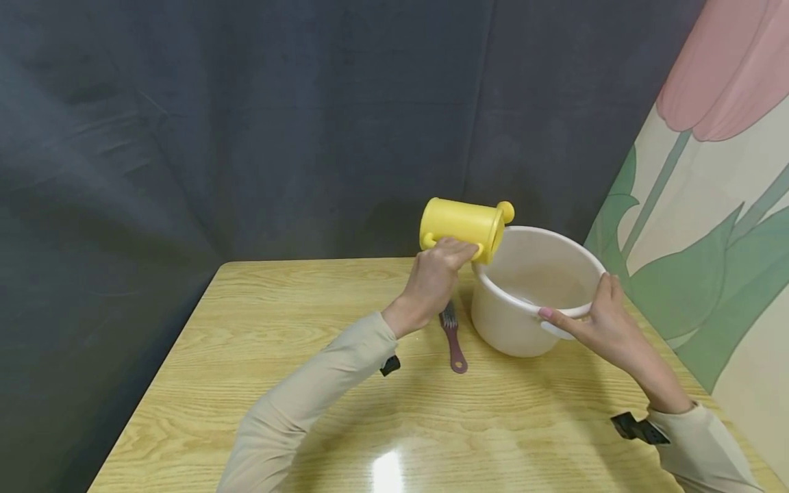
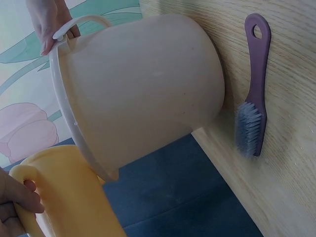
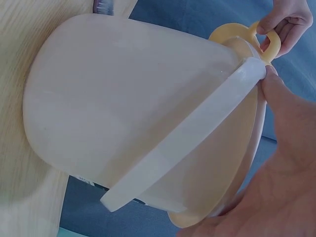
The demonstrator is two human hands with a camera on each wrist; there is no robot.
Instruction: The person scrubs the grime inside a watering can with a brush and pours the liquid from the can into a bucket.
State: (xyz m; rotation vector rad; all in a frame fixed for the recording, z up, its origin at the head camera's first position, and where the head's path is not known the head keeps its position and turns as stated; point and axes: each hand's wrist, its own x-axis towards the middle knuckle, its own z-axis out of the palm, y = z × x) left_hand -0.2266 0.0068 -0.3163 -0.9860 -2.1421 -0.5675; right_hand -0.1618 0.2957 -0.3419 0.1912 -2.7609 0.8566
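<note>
A yellow watering can [image 1: 462,222] lies tipped on its side in the air, its open top over the left rim of a white bucket [image 1: 514,329]. My left hand [image 1: 434,277] grips the can by its handle. On the bucket's right side, my right hand [image 1: 607,322] holds the rim, thumb at the front and fingers at the far side. The bucket's handle [image 3: 182,140] hangs down along its wall in the right wrist view. A brush [image 2: 256,89] with a purple handle and grey bristles lies on the table left of the bucket.
The wooden table [image 1: 296,329] meets a dark curtain [image 1: 345,123] at its back. A wall with painted tulips [image 1: 703,260] runs along the right, close to the bucket.
</note>
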